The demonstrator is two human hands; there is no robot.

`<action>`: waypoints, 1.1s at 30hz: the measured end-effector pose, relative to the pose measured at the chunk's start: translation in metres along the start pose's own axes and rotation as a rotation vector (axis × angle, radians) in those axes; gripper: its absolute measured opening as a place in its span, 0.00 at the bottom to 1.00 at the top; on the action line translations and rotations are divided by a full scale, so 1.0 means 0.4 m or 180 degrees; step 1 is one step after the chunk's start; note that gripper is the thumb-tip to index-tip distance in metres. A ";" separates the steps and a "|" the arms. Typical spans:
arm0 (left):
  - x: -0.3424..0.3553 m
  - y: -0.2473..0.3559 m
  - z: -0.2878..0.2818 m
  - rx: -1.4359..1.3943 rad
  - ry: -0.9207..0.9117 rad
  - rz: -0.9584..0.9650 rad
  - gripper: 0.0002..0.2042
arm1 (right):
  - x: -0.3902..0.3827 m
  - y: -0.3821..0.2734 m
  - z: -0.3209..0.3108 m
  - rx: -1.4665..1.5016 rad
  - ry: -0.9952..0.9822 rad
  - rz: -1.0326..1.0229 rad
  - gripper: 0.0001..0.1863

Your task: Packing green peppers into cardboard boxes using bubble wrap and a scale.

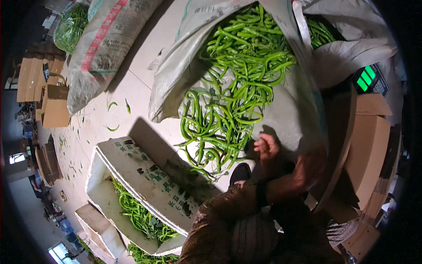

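Long green chili peppers (pixel 224 110) spill from the mouth of a large whitish woven sack (pixel 290 110) in front of me. My right hand (pixel 267 147) is at the near right edge of the pile, by the sack's cloth. Its fingers are curled inward, and whatever they hold cannot be made out. Reaching across to the right, my left arm, dark-banded at the wrist, passes over the right one. My left hand (pixel 313 166) lies in shadow against the sack's lower right side, fingers hidden. A dark shoe (pixel 240 173) shows just below the pile.
To the left, a white foam box (pixel 99 176) holds more peppers, with a smaller pale box (pixel 99 231) beside it. A filled sack (pixel 105 48) lies far left. Cardboard boxes (pixel 369 154) and a scale with a green-lit display (pixel 367 79) are at right. Loose peppers dot the floor.
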State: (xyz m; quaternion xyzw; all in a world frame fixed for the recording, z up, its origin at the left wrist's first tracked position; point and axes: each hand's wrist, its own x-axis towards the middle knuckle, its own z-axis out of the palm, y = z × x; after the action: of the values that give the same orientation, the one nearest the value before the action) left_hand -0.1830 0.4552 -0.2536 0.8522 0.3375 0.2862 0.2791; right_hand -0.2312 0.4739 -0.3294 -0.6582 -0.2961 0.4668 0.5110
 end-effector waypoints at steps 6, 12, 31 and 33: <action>0.102 -0.187 -0.237 -0.0649 -0.1062 -0.0347 0.19 | 0.105 0.094 -0.162 0.0553 0.0674 0.0333 0.21; 0.108 -0.605 -0.228 0.0306 -0.0016 -0.0395 0.22 | 0.131 -0.030 -0.217 0.0668 0.0428 0.0538 0.29; -0.003 -0.535 -0.197 -0.0810 -0.1647 -0.2779 0.56 | 0.157 0.212 -0.136 0.0603 -0.0544 0.0741 0.23; -0.108 -0.566 -0.261 -0.3248 -0.0179 -0.2070 0.52 | 0.107 0.169 -0.065 0.1218 -0.0599 0.0726 0.22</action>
State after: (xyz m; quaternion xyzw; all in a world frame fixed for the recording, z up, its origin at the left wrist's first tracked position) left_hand -0.3740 0.5925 -0.3469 0.4712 0.3934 0.2892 0.7345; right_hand -0.1968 0.4802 -0.4057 -0.5322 -0.1723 0.6284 0.5406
